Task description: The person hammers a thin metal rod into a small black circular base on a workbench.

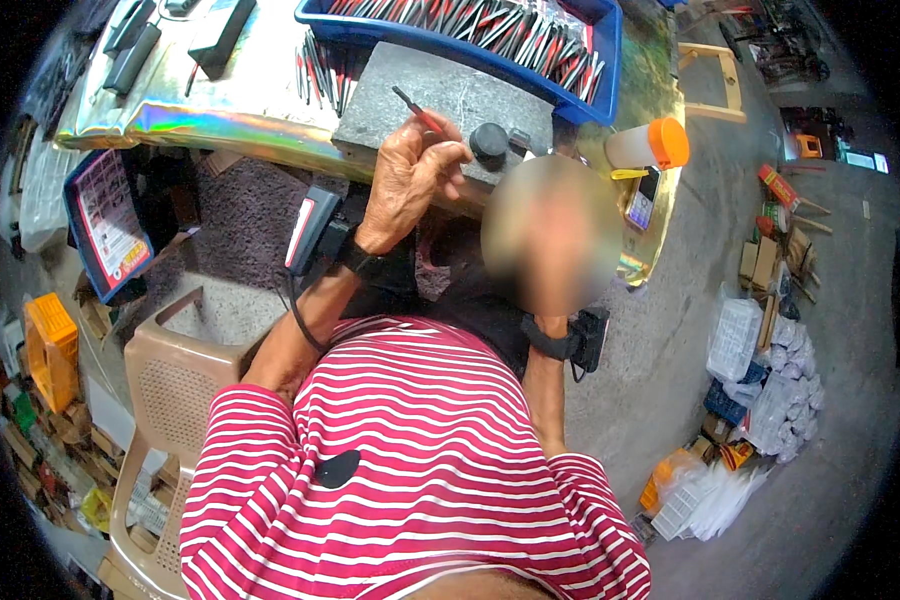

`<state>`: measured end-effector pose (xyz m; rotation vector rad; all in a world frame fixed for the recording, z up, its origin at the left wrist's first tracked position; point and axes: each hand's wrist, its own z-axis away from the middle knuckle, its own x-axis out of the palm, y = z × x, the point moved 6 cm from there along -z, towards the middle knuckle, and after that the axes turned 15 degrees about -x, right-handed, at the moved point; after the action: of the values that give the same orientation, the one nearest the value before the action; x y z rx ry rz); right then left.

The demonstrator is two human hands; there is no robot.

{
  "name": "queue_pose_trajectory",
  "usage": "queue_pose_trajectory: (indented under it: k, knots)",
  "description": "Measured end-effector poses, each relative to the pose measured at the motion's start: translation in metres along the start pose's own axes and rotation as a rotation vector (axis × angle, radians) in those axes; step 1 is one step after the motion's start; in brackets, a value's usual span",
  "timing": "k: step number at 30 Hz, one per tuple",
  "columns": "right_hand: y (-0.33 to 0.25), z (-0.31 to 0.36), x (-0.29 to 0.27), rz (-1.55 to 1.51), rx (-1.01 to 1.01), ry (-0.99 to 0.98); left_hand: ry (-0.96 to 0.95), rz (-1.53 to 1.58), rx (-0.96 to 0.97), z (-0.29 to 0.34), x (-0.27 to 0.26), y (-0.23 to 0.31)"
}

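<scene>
My left hand [410,180] is closed, pinching a slim red-and-black pen-like tool [425,117] that points up to the left. It is held over the near edge of a grey stone slab [420,85] on the table. My right hand [550,225] lies under a blurred patch, so its fingers and anything in them are hidden. Between the hands, a small round black object [489,142] stands on the slab, with a smaller dark piece [519,140] beside it. Behind the slab, a blue tray [450,52] holds many similar red, black and silver tools.
More slim tools [320,75] lie left of the slab. A clear jar with an orange lid [669,143] and a phone [643,198] are at the table's right. Dark boxes [220,35] sit at the far left. A beige plastic chair [185,370] stands on my left.
</scene>
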<state>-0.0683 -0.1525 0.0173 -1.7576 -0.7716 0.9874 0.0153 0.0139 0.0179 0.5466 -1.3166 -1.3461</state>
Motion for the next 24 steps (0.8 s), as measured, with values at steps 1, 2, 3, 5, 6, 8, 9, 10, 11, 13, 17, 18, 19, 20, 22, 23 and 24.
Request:
queue_pose_trajectory:
  k: [1,2,3,5,6,8,9,10,11,13,17,18,19,20,22,23,24]
  knots:
    - [0.000,0.001,0.000,0.000,0.000,-0.001,0.007,-0.025,0.010,0.000,0.000,0.001]
    - [-0.004,0.002,0.001,0.090,-0.047,-0.028,0.008,-0.024,0.011,0.001,-0.001,0.001]
    - [-0.008,0.003,0.002,0.180,-0.095,-0.054,-0.002,-0.039,0.013,0.001,-0.001,0.000]
    - [-0.012,0.003,0.003,0.240,-0.116,-0.055,-0.012,-0.053,0.016,0.001,-0.002,-0.002]
    - [-0.015,0.003,0.003,0.301,-0.136,-0.058,-0.005,-0.030,0.017,0.001,-0.003,-0.002]
    - [-0.017,0.003,0.003,0.333,-0.111,-0.092,0.003,-0.007,0.020,0.002,-0.004,-0.002]
    - [-0.016,0.004,0.003,0.366,-0.085,-0.123,0.010,0.008,0.028,0.002,-0.004,-0.002]
    - [-0.015,0.006,0.003,0.368,-0.086,-0.124,0.018,0.023,0.036,0.002,-0.004,-0.002]
    - [-0.012,0.009,0.003,0.357,-0.069,-0.126,0.018,0.026,0.037,0.002,-0.005,-0.002]
    - [-0.008,0.013,0.003,0.344,-0.053,-0.125,0.009,0.022,0.026,0.002,-0.003,-0.003]
    - [-0.008,0.017,0.013,0.301,0.015,-0.188,0.024,0.014,0.031,0.004,-0.005,-0.004]
    - [-0.009,0.018,0.014,0.315,0.060,-0.208,0.019,-0.002,0.019,0.004,-0.005,-0.004]
    - [-0.006,0.019,0.016,0.288,0.049,-0.200,0.015,-0.019,0.007,0.004,-0.005,-0.004]
    - [-0.004,0.019,0.016,0.288,0.048,-0.200,0.015,-0.019,0.008,0.004,-0.006,-0.003]
    - [0.004,0.020,0.021,0.298,0.118,-0.310,0.019,-0.007,0.004,0.004,-0.006,-0.003]
    - [0.010,0.020,0.021,0.298,0.118,-0.310,0.019,-0.008,0.004,0.003,-0.005,-0.002]
    - [0.014,0.021,0.024,0.227,0.107,-0.313,0.029,-0.029,-0.001,0.002,-0.005,-0.001]
